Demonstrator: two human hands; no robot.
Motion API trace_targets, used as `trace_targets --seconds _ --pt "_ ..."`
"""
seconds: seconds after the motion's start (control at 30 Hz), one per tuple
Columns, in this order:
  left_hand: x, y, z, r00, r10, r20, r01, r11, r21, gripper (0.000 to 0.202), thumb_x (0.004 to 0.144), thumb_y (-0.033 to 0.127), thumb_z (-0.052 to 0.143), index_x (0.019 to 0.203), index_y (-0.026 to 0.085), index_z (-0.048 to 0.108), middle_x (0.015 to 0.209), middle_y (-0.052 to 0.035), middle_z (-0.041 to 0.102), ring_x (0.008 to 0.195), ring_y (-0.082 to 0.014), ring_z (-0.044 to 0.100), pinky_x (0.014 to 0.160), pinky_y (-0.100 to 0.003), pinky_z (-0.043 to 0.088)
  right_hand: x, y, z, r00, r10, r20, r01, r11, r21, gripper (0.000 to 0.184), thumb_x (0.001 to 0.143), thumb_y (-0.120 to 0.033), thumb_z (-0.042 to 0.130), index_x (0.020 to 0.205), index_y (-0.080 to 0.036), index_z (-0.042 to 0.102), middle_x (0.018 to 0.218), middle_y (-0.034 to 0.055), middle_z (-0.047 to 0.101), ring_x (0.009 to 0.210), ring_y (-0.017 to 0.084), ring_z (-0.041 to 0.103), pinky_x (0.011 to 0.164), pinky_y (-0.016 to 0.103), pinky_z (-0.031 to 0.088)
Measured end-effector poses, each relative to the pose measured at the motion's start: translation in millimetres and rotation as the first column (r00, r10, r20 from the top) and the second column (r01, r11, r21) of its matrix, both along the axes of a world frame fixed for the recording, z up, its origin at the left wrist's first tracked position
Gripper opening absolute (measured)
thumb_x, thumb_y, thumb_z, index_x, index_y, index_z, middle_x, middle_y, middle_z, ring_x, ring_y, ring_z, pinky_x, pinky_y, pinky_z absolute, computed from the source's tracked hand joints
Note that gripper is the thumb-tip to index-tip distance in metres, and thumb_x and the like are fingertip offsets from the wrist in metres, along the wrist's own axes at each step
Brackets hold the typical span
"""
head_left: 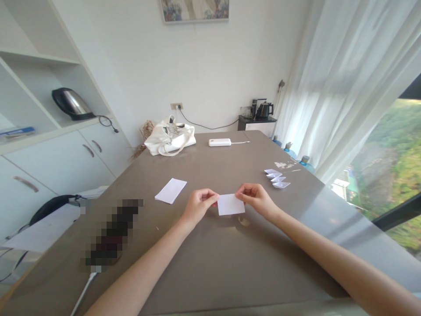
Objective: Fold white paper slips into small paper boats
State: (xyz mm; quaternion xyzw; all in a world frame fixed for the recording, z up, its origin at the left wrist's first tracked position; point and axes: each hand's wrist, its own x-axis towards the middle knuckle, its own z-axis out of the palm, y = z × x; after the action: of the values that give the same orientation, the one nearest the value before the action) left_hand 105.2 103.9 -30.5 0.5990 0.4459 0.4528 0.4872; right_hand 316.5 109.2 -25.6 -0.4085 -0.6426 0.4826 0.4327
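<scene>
A small white sheet of paper (231,205) is held up above the table between my two hands. My left hand (199,204) pinches its upper left corner between thumb and fingers. At the upper right corner, my right hand (257,199) grips it the same way. To the left of my left hand lies a stack of white paper sheets (171,191). Several folded paper boats (277,179) stand in a row beyond my right hand. Whether the held sheet has a fold in it I cannot tell.
On the brown table (204,272) are a white power bank (219,142) with a short cable, a white handbag (171,137) and white paper scraps (284,165). A blurred-out dark device (113,235) with a cable lies at left. Water jugs (305,163) stand by the curtain.
</scene>
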Motion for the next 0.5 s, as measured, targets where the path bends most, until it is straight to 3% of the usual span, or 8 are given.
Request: trace_targets --seconds 0.2,0.37,0.5 --pt "-15 9 -2.3 0.982 0.144 0.119 -0.134 0.987 -0.087 0.019 0.068 0.031 0.069 0.067 0.012 0.064 0.062 -0.0021 0.064 0.061 -0.0122 0.058 0.063 -0.024 0.046 10 3 2.4 0.994 -0.076 -0.084 0.074 0.997 -0.023 0.025 0.069 -0.037 0.068 0.063 -0.014 0.058 0.059 -0.0002 0.059 0.055 0.011 0.051 0.053 0.022 0.036" --pt "-1 3 -4.5 0.997 -0.03 0.066 0.035 0.997 -0.07 0.028 0.074 0.039 0.063 0.081 0.012 0.067 0.073 -0.0047 0.067 0.064 -0.0132 0.059 0.061 -0.024 0.046 1 0 -3.6 0.999 -0.02 -0.049 0.017 0.998 -0.053 0.025 0.07 -0.037 0.066 0.065 -0.014 0.058 0.059 -0.0008 0.058 0.055 0.011 0.051 0.053 0.022 0.035" --pt "7 -3 -5.6 0.997 -0.063 -0.053 0.065 0.997 0.039 0.023 0.073 0.035 0.066 0.074 0.012 0.066 0.068 -0.0034 0.064 0.062 -0.0124 0.056 0.058 -0.022 0.043 -3 -2 -7.5 0.999 0.005 -0.041 -0.008 0.998 -0.056 0.025 0.071 -0.038 0.067 0.066 -0.014 0.059 0.06 -0.0006 0.059 0.056 0.011 0.053 0.054 0.023 0.037"
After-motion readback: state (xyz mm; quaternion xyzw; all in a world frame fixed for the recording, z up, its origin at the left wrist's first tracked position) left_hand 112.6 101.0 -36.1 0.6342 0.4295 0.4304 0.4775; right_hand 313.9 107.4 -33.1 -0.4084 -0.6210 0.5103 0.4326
